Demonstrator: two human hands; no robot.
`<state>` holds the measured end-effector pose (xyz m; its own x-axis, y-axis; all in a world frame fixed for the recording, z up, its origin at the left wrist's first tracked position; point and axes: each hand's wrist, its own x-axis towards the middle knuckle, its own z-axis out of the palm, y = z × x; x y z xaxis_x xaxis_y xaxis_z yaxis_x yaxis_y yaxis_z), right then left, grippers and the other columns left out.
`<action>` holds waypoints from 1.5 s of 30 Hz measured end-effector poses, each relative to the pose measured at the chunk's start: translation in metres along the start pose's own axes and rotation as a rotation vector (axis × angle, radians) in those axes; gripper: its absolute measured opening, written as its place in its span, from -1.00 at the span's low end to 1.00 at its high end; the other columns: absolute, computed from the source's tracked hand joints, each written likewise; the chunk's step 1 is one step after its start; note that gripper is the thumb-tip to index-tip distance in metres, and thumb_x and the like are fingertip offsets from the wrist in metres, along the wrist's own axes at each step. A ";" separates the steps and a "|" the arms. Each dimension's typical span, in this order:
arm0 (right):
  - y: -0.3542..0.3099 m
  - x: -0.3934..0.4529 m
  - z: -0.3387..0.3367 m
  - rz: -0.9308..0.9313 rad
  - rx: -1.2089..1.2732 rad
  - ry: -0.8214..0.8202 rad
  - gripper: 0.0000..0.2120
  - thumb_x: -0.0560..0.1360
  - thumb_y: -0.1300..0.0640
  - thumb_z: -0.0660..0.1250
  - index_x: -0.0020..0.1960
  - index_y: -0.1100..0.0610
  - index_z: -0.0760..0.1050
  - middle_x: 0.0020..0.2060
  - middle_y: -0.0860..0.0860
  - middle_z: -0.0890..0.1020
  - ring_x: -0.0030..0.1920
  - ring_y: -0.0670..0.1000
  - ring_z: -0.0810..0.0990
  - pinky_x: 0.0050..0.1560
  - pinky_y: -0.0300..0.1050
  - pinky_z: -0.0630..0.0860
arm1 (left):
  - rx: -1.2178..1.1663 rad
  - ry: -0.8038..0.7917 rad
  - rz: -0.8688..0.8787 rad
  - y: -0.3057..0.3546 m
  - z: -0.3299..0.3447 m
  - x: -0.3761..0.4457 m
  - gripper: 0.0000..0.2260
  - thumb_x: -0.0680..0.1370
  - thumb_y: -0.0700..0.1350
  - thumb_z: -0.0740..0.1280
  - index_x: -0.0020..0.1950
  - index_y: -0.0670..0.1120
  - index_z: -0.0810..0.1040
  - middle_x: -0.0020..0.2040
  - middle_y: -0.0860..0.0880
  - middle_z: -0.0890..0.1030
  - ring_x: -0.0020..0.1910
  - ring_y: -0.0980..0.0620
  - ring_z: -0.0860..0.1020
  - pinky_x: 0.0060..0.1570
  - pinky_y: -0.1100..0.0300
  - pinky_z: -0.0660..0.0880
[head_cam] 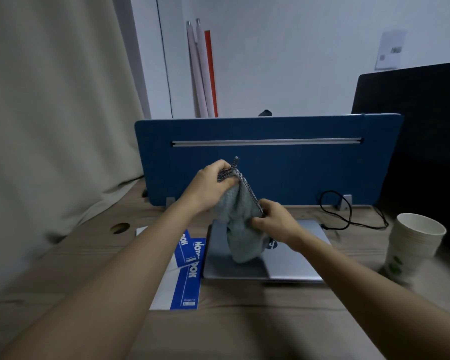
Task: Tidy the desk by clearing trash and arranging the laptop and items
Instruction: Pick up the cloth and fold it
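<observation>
A grey cloth point(238, 224) with a checkered edge hangs between both hands above the closed silver laptop point(291, 263). My left hand point(208, 187) pinches its upper corner, raised high. My right hand point(276, 222) grips the checkered edge lower down and to the right. The cloth's bottom droops onto the laptop lid. Blue and white notebooks point(185, 276) lie flat just left of the laptop, partly under my left forearm.
A stack of white paper cups point(411, 245) stands at the right. A black cable point(348, 216) loops behind the laptop. The blue divider panel point(296, 172) closes off the desk's back, a black screen point(426, 126) stands right, and a beige curtain point(57, 113) hangs left.
</observation>
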<state>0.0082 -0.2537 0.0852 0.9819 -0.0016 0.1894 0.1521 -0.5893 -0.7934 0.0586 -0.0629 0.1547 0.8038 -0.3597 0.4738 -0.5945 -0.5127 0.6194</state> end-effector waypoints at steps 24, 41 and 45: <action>0.033 -0.081 -0.006 0.442 0.440 -0.129 -0.63 0.58 0.09 0.29 0.15 0.41 0.49 -0.07 0.26 0.59 -0.10 0.18 0.55 -0.02 0.12 0.51 | -0.141 -0.232 -0.212 0.009 0.061 -0.100 -0.82 0.54 0.01 0.40 0.04 -0.07 0.61 -0.04 -0.02 0.67 -0.01 0.01 0.62 0.06 0.00 0.53; 0.058 -0.091 -0.016 0.410 0.476 -0.098 -0.87 0.50 0.24 0.38 0.04 0.23 0.53 -0.05 0.16 0.67 -0.06 0.10 0.66 -0.13 -0.01 0.61 | -0.148 -0.288 -0.257 -0.009 0.087 -0.129 -0.75 0.57 0.01 0.35 0.24 0.08 0.49 0.20 0.12 0.54 0.17 0.12 0.50 0.06 0.24 0.44; 0.052 -0.094 -0.019 0.330 0.584 -0.156 -0.93 0.53 0.27 0.35 0.00 0.17 0.51 -0.08 0.11 0.65 -0.02 0.10 0.63 0.05 0.10 0.58 | -0.256 -0.286 -0.392 -0.021 0.081 -0.135 -0.50 0.50 0.08 0.43 0.37 -0.01 0.40 0.27 0.05 0.51 0.24 0.06 0.49 0.26 0.06 0.44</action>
<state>-0.0787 -0.3000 0.0370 0.9854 0.0361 -0.1664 -0.1647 -0.0458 -0.9853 -0.0359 -0.0669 0.0267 0.9181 -0.3963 0.0098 -0.2068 -0.4576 0.8648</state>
